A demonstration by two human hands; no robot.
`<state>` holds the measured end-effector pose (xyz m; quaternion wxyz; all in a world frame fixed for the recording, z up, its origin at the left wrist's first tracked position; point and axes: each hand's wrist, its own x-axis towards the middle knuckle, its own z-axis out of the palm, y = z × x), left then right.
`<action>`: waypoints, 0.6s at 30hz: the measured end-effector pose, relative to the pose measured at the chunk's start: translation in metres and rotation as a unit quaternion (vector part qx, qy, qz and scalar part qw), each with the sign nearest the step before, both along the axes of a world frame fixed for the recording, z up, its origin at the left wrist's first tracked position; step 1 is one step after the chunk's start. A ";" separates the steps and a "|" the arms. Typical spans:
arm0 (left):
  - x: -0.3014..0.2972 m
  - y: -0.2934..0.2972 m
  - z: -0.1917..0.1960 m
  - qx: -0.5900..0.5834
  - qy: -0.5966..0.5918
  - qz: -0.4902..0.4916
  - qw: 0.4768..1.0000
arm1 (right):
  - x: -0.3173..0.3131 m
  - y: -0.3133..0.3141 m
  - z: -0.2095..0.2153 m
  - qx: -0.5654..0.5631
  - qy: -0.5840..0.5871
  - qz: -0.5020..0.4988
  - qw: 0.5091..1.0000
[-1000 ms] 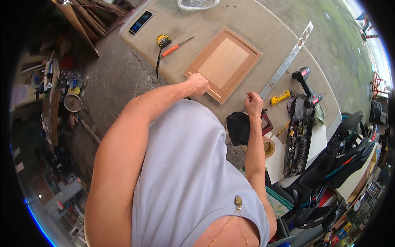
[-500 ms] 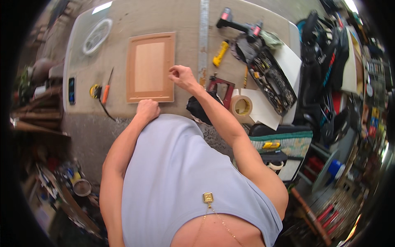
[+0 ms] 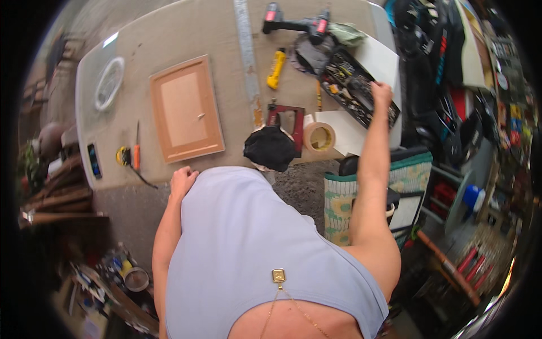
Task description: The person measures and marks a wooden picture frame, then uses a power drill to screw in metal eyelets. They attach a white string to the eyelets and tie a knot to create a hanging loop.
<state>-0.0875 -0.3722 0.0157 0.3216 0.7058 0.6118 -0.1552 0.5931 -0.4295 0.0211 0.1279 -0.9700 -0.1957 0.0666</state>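
Right hand (image 3: 381,91) reaching with loose fingers into the tool tray (image 3: 353,86) at the table's right edge, nothing picked yet; left hand (image 3: 183,180) curled, empty, at the near edge below the wooden panel (image 3: 186,108).

Right hand (image 3: 381,91) over the black case (image 3: 357,86), fingers too small to tell whether gripping. Case contents an unreadable jumble. Left hand (image 3: 182,182) at the worktop (image 3: 186,34) edge, partly hidden behind the shirt. Ruler (image 3: 246,51) cut off at top edge. Small bit on the panel (image 3: 186,109) too tiny to name.
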 end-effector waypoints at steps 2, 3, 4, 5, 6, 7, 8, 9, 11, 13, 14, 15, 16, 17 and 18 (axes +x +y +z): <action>-0.001 0.008 0.009 -0.020 0.010 0.023 0.999 | 0.037 -0.021 -0.033 -0.102 0.026 0.031 0.994; -0.002 0.008 0.014 -0.027 0.014 0.041 0.999 | 0.040 -0.019 -0.037 -0.115 0.019 0.051 0.992; -0.006 0.008 0.015 -0.027 0.016 0.059 0.998 | 0.037 -0.012 -0.039 -0.107 0.002 0.042 0.993; -0.010 0.007 0.012 -0.026 0.015 0.074 0.997 | 0.035 -0.006 -0.042 -0.099 -0.017 0.029 0.995; -0.013 0.005 0.009 -0.030 0.013 0.082 0.996 | 0.038 -0.006 -0.044 -0.096 -0.020 0.051 0.994; -0.015 0.002 0.007 -0.030 0.006 0.094 0.995 | 0.041 -0.004 -0.046 -0.091 -0.026 0.072 0.993; -0.016 -0.001 0.006 -0.030 -0.001 0.106 0.994 | 0.042 -0.004 -0.046 -0.105 -0.036 0.094 0.989; -0.015 -0.003 0.004 -0.029 -0.010 0.119 0.992 | 0.042 -0.002 -0.045 -0.117 -0.049 0.117 0.985; -0.012 -0.010 0.007 -0.054 0.005 0.126 0.991 | 0.032 0.008 -0.036 -0.102 -0.075 0.119 0.985; -0.006 -0.006 0.013 -0.067 0.011 0.112 0.991 | 0.053 -0.003 -0.052 -0.137 -0.068 0.101 0.983; -0.007 -0.007 0.012 -0.072 0.011 0.111 0.991 | 0.051 -0.002 -0.054 -0.129 -0.085 0.095 0.983; -0.009 -0.009 0.010 -0.068 0.012 0.115 0.991 | 0.048 -0.004 -0.053 -0.122 -0.102 0.090 0.983; -0.010 -0.013 0.009 -0.066 0.013 0.119 0.991 | 0.046 -0.006 -0.053 -0.092 -0.112 0.106 0.984; -0.011 -0.016 0.009 -0.064 0.013 0.121 0.991 | 0.045 -0.010 -0.053 -0.063 -0.121 0.119 0.983; -0.011 -0.017 0.010 -0.063 0.015 0.132 0.989 | 0.043 -0.011 -0.054 -0.048 -0.127 0.123 0.983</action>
